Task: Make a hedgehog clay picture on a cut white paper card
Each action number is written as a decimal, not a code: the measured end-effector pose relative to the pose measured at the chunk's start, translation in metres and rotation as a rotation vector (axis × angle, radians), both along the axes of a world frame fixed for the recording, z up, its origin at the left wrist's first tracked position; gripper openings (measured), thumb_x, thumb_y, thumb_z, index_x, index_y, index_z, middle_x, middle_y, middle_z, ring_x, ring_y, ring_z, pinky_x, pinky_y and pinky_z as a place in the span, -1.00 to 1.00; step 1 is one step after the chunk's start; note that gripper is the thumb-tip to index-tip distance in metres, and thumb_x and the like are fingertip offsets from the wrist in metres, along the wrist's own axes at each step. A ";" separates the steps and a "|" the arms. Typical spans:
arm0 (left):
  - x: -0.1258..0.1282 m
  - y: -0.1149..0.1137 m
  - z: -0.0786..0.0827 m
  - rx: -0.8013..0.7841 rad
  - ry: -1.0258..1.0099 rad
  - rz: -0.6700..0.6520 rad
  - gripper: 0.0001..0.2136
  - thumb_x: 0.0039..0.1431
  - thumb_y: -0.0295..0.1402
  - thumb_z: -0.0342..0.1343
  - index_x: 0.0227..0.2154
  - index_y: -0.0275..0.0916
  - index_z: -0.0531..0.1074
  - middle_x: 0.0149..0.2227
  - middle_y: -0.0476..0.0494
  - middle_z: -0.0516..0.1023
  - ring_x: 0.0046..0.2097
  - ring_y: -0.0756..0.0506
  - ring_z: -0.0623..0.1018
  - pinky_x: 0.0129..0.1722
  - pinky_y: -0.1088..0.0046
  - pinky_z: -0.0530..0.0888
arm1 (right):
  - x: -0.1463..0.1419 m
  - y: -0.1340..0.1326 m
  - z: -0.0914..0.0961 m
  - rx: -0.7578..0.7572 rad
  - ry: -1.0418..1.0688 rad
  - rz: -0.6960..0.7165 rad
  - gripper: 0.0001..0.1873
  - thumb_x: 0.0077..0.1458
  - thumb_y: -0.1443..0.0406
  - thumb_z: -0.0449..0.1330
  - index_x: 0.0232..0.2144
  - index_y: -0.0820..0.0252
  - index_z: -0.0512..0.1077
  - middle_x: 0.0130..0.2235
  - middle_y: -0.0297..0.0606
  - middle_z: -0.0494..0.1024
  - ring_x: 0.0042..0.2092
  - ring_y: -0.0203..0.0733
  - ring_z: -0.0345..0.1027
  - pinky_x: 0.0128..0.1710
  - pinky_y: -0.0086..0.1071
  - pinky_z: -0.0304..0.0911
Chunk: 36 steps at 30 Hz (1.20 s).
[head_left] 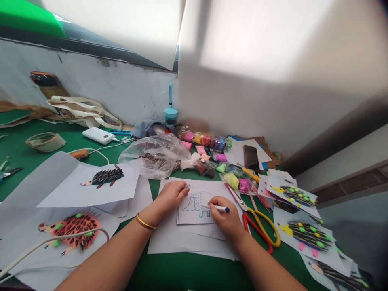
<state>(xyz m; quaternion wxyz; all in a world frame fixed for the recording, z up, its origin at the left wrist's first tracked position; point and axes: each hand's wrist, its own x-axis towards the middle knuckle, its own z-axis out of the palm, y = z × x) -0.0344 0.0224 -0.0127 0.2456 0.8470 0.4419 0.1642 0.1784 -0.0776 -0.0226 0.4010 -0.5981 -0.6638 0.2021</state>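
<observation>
My right hand [227, 218] grips a white marker pen [218, 208] with a dark blue end, its tip on a small sheet of drawing paper [184, 219]. A blue outline of a hedgehog [198, 203] is on this sheet, with rows of small marks over the front of its body. My left hand [172, 198], a gold bangle at the wrist, rests at the sheet's upper left. Its fingers are closed around a small bluish-grey thing too small to name. More white paper [169, 240] lies underneath.
Red-and-yellow scissors [257, 224] lie right of my right hand. Finished hedgehog pictures lie at left [75, 232] and right [306, 234]. Bagged coloured clay [232, 182], a plastic bag [157, 151], a phone [251, 157] and a power bank [98, 136] stand behind. A white cable [54, 239] crosses the left.
</observation>
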 end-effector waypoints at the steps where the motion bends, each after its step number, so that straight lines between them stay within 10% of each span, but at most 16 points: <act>1: 0.000 0.000 0.000 0.002 0.001 0.001 -0.74 0.31 -0.23 -0.08 -0.46 -0.19 0.31 -0.38 -0.08 0.48 -0.28 -0.12 0.45 -0.30 0.37 0.25 | -0.001 0.000 0.001 -0.006 -0.004 0.007 -0.85 0.10 0.31 0.09 -0.45 0.14 0.45 -0.41 -0.28 0.55 -0.31 -0.16 0.43 -0.30 -0.37 0.26; 36: 0.000 0.001 0.001 -0.020 0.005 -0.003 -0.75 0.30 -0.22 -0.08 -0.45 -0.18 0.33 -0.36 -0.11 0.51 -0.26 -0.13 0.46 -0.25 0.35 0.29 | -0.001 -0.002 0.003 -0.037 -0.024 -0.045 -0.83 0.03 0.34 0.06 -0.55 0.14 0.40 -0.50 -0.31 0.49 -0.40 -0.19 0.37 -0.41 -0.39 0.19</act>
